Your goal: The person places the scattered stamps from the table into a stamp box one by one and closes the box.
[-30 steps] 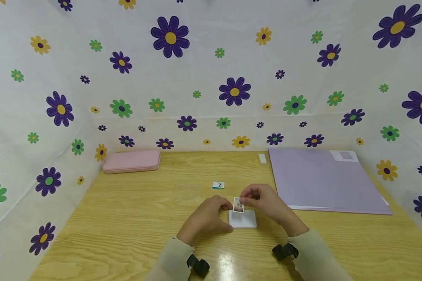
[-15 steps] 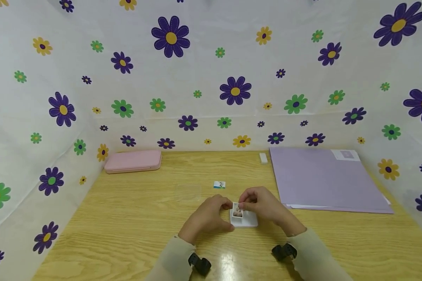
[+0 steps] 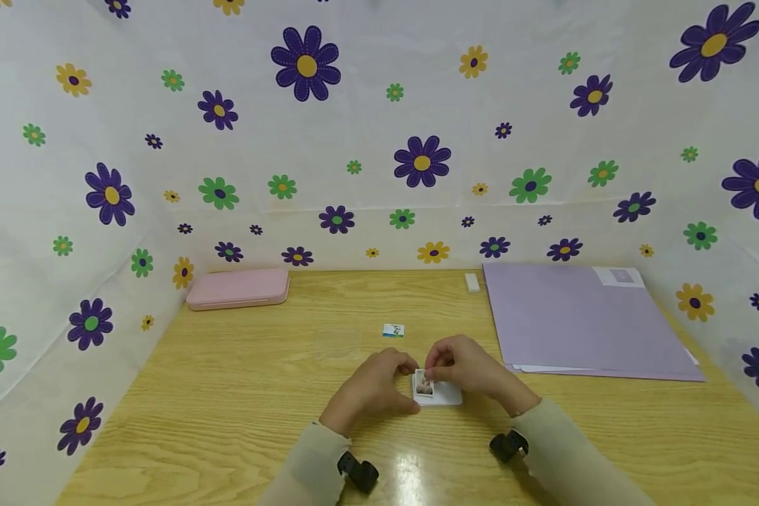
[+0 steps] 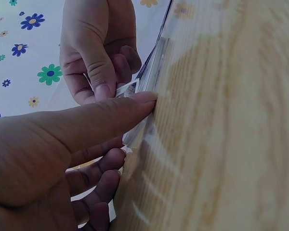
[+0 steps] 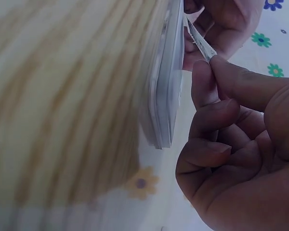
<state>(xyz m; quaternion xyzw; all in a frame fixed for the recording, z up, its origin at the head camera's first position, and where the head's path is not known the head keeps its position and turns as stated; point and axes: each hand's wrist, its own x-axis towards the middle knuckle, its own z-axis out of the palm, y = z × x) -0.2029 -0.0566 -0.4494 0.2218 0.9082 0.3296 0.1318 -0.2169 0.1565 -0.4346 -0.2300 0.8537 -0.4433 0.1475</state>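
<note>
Between thumb and forefinger, my right hand [image 3: 468,365] pinches a small white-bordered picture stamp or sticker [image 3: 424,384]. It lies over the left part of a flat white rectangular case [image 3: 448,395] on the table. In the right wrist view the picture piece [image 5: 201,41] slants at the case's face, its outer edge lifted in the fingertips. My left hand [image 3: 376,383] holds the case's left end, thumb at the near edge and fingers at the far edge. The left wrist view shows that thumb [image 4: 106,118] pressed along the case's side [image 4: 159,65].
Behind the hands lie a small blue-and-white printed card [image 3: 393,330] and a thin transparent sheet [image 3: 338,344]. A pink case [image 3: 238,289] stands at the back left, a white eraser-like block [image 3: 472,283] at the back. Purple folders [image 3: 588,323] cover the right side.
The right hand has lowered the picture piece and moved it slightly left, from above the white case's far edge onto its left part. The left hand keeps its place.
</note>
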